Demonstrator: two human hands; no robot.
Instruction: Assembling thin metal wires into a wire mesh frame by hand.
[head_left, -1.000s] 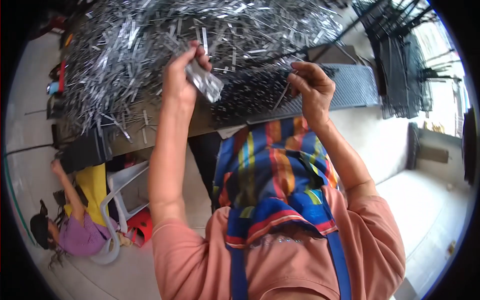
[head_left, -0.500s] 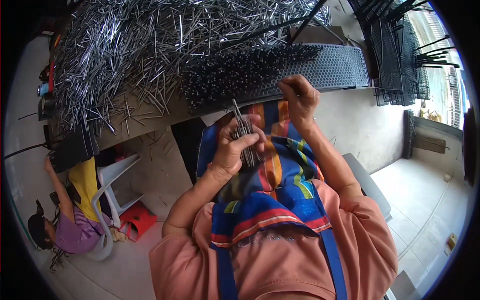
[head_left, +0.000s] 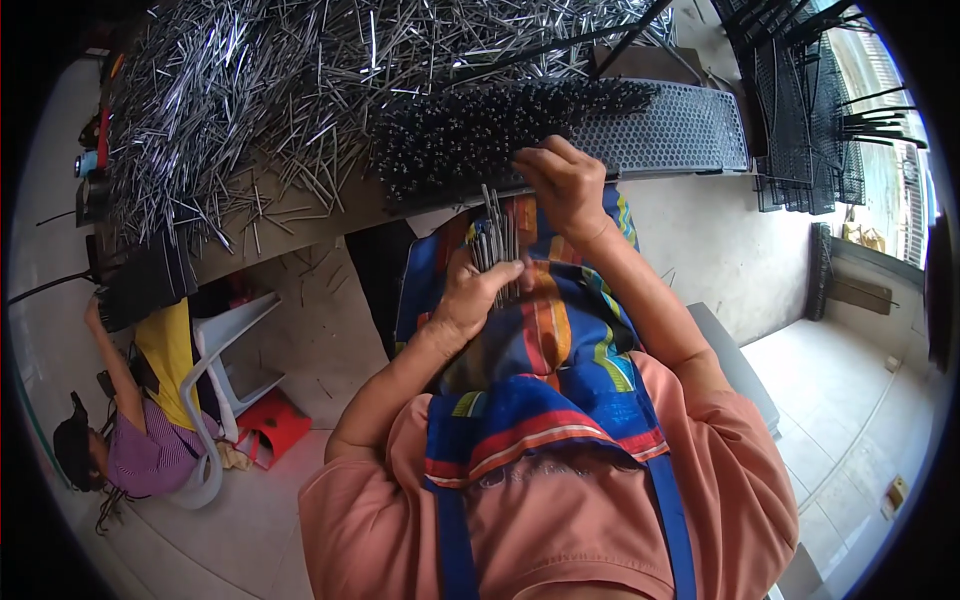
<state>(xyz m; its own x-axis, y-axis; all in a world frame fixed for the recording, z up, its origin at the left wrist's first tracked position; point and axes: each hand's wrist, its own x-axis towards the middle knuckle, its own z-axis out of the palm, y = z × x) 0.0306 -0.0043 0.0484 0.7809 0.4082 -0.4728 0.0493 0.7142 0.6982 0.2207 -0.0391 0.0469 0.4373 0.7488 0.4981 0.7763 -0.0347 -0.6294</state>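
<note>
A bundle of thin metal rods (head_left: 497, 235) stands nearly upright in my left hand (head_left: 477, 292), its thumb pressed across them. My right hand (head_left: 570, 185) hovers just above and right of the bundle, at the near edge of the perforated rack (head_left: 665, 125). Its fingers are pinched together; whatever lies between them is too small to make out. Rods stand packed in the holes over the rack's left and middle part, while the holes at its right end show bare. Below both hands lies a striped, colourful apron (head_left: 545, 320).
A large heap of loose metal rods (head_left: 250, 100) covers the table behind and left of the rack. Dark mesh racks (head_left: 800, 110) are stacked at the far right. Another person (head_left: 150, 440) sits at the left on a white chair (head_left: 205, 400), near a red bag (head_left: 270, 425).
My right hand has moved left, closer to the rod bundle. My left hand has tilted the bundle more upright and shifted slightly. The view has moved a little.
</note>
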